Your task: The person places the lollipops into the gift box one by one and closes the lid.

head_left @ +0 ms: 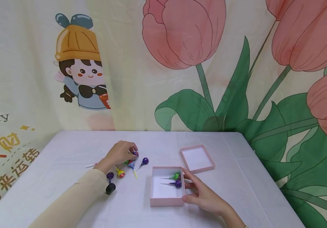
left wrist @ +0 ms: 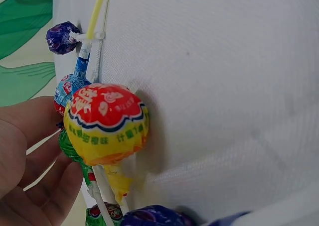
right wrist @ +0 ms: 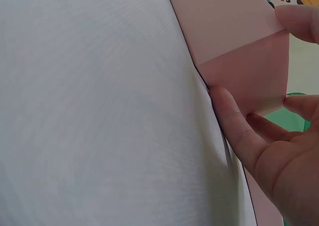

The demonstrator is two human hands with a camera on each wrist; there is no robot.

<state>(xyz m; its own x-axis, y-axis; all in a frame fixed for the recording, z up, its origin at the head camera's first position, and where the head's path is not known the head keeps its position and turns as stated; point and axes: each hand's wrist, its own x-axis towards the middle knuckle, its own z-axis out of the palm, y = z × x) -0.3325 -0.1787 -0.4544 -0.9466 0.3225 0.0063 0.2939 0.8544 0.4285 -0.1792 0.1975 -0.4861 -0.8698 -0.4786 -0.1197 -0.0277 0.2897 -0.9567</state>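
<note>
Backdrop cloth (head_left: pixel 129 79): printed with pink tulips (head_left: pixel 192 31) and, at upper left, a cartoon figure (head_left: pixel 78 42) in a yellow hat. Lettering at the left edge was read as "cky", cut off by the frame, then "大财" and "时来运转". White-covered table (head_left: pixel 132 196): set across the lower half of the frame.

Lollipops, loose: grouped left of centre, among them a purple lollipop (head_left: pixel 145 161), a second purple one (head_left: pixel 110 176) and a red-and-yellow lollipop (head_left: pixel 120 173). On the last, white characters on red and green characters on yellow were shown by the left wrist view alone; "计量" could be made out, the rest poorly. A blue wrapper (left wrist: pixel 79 69) was shown there beyond it.

Left hand (head_left: pixel 120 153): placed over the group, thumb and fingers bent about a lollipop; whether it was pinched could not be told.

Pink box (head_left: pixel 167 202): lower centre, upright; a green lollipop (head_left: pixel 176 176) and a purple one were seen inside from the head view only. Its plain outer wall was shown by the right wrist view, gripped by thumb and fingers of the right hand (head_left: pixel 204 193).

Pink lid (head_left: pixel 197 158): laid behind the box, to the right, hollow side up.
</note>
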